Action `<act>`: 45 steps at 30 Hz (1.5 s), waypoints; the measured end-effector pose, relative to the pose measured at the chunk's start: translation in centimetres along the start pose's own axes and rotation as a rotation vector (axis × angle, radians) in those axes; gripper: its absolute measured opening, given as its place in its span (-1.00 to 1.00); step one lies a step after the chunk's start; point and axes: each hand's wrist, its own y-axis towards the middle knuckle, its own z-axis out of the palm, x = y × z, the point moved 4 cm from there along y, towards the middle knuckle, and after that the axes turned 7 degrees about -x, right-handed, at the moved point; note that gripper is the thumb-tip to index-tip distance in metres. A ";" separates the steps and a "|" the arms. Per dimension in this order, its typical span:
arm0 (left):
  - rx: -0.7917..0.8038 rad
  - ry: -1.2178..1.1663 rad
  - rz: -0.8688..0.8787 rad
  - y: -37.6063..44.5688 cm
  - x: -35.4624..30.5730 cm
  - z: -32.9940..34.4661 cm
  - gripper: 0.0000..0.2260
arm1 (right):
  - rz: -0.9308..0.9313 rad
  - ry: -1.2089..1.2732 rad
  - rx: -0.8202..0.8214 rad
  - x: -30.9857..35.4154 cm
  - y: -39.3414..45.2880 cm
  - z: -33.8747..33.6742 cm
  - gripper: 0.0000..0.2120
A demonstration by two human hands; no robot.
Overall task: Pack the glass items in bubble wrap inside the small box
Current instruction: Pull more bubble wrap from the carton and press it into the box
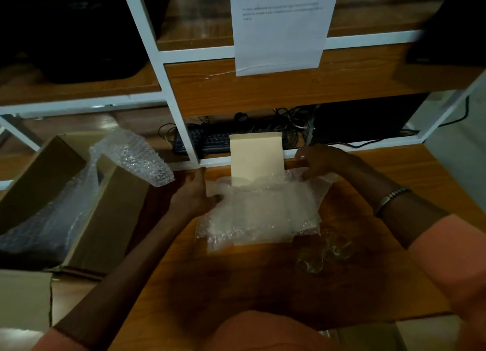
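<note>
Looks like the lining step: the small box (256, 161) sits mid-frame on the wooden table (236, 285), lid flap standing up, with a sheet of bubble wrap (263, 211) draped across its opening. The left hand (193, 195) pinches the sheet's left edge, fingers curled closed on it; the right hand (319, 161) grips the far right corner the same way. The glass items (324, 253) wait just right of the box at lower right, not yet wrapped. Next I'd guess the sheet needs pressing down inside before the glass goes in. A bigger carton (79, 206) with more bubble wrap (131, 156) crowds the left side, nothing blocking really.
</note>
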 end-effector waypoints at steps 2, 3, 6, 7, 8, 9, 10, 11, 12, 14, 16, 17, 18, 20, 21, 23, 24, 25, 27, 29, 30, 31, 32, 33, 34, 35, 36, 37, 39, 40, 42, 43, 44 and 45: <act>-0.076 0.041 0.181 -0.3 -1.2 0.1 -0.20 | -0.065 0.047 -0.132 1.6 -0.6 -0.8 -0.33; -0.067 0.016 0.298 -0.5 -2.0 0.3 -0.25 | -0.132 0.074 -0.153 2.9 -1.3 -1.2 -0.37; 0.050 0.139 0.571 -1.0 -4.2 2.1 -0.31 | -0.267 0.117 0.069 6.5 -2.9 0.2 -0.39; 0.093 0.221 0.613 -1.0 -4.7 2.9 -0.29 | -0.277 0.105 0.182 7.3 -3.6 1.3 -0.33; 0.135 0.294 0.639 -0.9 -4.9 3.9 -0.26 | -0.274 0.062 0.273 7.8 -4.0 2.6 -0.26; 0.178 0.362 0.653 -0.8 -4.8 4.9 -0.23 | -0.270 0.001 0.322 7.9 -4.2 3.8 -0.22; 0.208 0.427 0.660 -0.6 -4.5 5.9 -0.21 | -0.272 -0.056 0.327 7.9 -4.3 4.7 -0.19; 0.232 0.485 0.661 -0.3 -3.8 6.8 -0.18 | -0.287 -0.101 0.303 7.8 -4.4 5.4 -0.17; 0.250 0.538 0.662 -0.2 -3.3 7.6 -0.16 | -0.305 -0.134 0.279 7.7 -4.3 6.0 -0.16; 0.271 0.635 0.662 -0.2 -2.5 9.0 -0.11 | -0.332 -0.178 0.256 7.5 -4.5 7.0 -0.12; 0.269 0.691 0.664 -0.3 -2.4 10.0 -0.09 | -0.350 -0.193 0.211 7.4 -4.6 7.8 -0.09; 0.258 0.703 0.659 -0.3 -2.5 10.3 -0.08 | -0.365 -0.192 0.182 7.4 -4.6 8.2 -0.08; 0.243 0.714 0.651 -0.2 -2.7 10.5 -0.07 | -0.388 -0.190 0.149 7.5 -4.5 8.5 -0.08; 0.216 0.752 0.640 -0.2 -2.9 10.8 -0.07 | -0.432 -0.222 0.116 7.6 -4.4 9.2 -0.10; 0.209 0.777 0.635 -0.2 -3.0 10.9 -0.07 | -0.446 -0.257 0.119 7.8 -4.4 9.4 -0.11; 0.191 0.813 0.611 -0.3 -3.2 11.4 -0.08 | -0.453 -0.328 0.111 8.4 -4.4 9.6 -0.11; 0.177 0.818 0.596 -0.3 -3.4 11.6 -0.08 | -0.455 -0.357 0.099 8.7 -4.4 9.6 -0.12; 0.162 0.817 0.587 -0.3 -3.6 11.7 -0.11 | -0.459 -0.375 0.088 9.0 -4.5 9.5 -0.14; 0.126 0.794 0.605 -0.2 -4.2 11.4 -0.19 | -0.452 -0.332 0.071 9.1 -4.3 9.4 -0.27; 0.112 0.732 0.637 0.1 -4.6 10.9 -0.23 | -0.430 -0.223 0.039 8.7 -3.8 9.2 -0.40; 0.108 0.698 0.648 0.2 -4.6 10.6 -0.21 | -0.421 -0.183 0.016 8.6 -3.6 9.1 -0.40; 0.104 0.680 0.658 0.4 -4.6 10.3 -0.16 | -0.421 -0.161 -0.003 8.5 -3.5 8.9 -0.36; 0.105 0.683 0.667 0.6 -4.4 10.3 -0.09 | -0.427 -0.167 -0.008 8.4 -3.5 8.8 -0.32; 0.113 0.700 0.674 0.8 -4.2 10.4 -0.03 | -0.435 -0.188 0.005 8.3 -3.6 9.0 -0.29; 0.124 0.720 0.674 0.9 -4.0 10.5 0.00 | -0.436 -0.221 0.043 8.2 -3.7 9.2 -0.28; 0.132 0.737 0.670 1.0 -3.8 10.6 -0.01 | -0.434 -0.262 0.087 8.0 -3.9 9.5 -0.28; 0.132 0.749 0.664 1.1 -3.8 10.6 -0.02 | -0.435 -0.302 0.116 7.9 -3.9 9.6 -0.28; 0.126 0.759 0.658 1.1 -3.9 10.6 -0.03 | -0.439 -0.336 0.124 7.9 -4.0 9.7 -0.27; 0.120 0.782 0.643 1.1 -4.3 10.6 -0.02 | -0.459 -0.380 0.104 8.1 -4.0 9.8 -0.25; 0.124 0.791 0.634 1.2 -4.5 10.5 0.01 | -0.461 -0.386 0.104 8.2 -4.0 9.8 -0.25; 0.140 0.782 0.625 1.4 -5.0 10.3 0.04 | -0.460 -0.392 0.134 8.2 -3.9 10.0 -0.26; 0.149 0.774 0.624 1.4 -5.1 10.1 0.04 | -0.455 -0.390 0.150 8.2 -3.8 10.0 -0.27; 0.164 0.765 0.621 1.5 -5.2 10.0 0.03 | -0.453 -0.385 0.165 8.2 -3.8 9.9 -0.27; 0.186 0.750 0.615 1.5 -5.1 9.8 0.01 | -0.457 -0.381 0.181 8.1 -3.8 9.8 -0.27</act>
